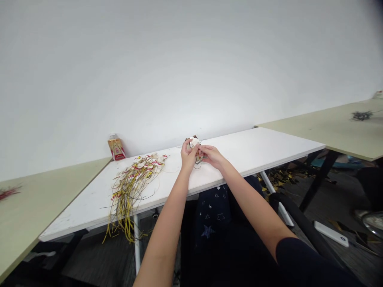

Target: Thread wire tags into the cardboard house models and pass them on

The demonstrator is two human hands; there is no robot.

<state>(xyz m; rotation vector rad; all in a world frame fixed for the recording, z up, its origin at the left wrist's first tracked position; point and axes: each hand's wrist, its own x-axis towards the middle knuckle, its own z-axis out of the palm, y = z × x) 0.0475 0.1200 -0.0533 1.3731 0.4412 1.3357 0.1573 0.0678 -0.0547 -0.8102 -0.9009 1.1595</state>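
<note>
Both hands meet over the middle of the white table (239, 153). My left hand (189, 154) has its fingers curled round a small white piece (194, 141) with thin dark cords. My right hand (210, 154) touches it from the right, fingertips pinched at the cords; exactly what they grip is too small to tell. Something brown and patterned shows behind and below the fingers, partly hidden. Left of the hands lies a pile of white and red tags (154, 162) with yellow and dark strings (127, 199) hanging over the front edge.
A bottle with a gold and red label (116, 148) stands at the table's back left, by the wall. Beige tables adjoin on both sides, with a dark tangle (362, 115) on the right one and red strands (8, 192) on the left. Scraps (279, 179) litter the floor.
</note>
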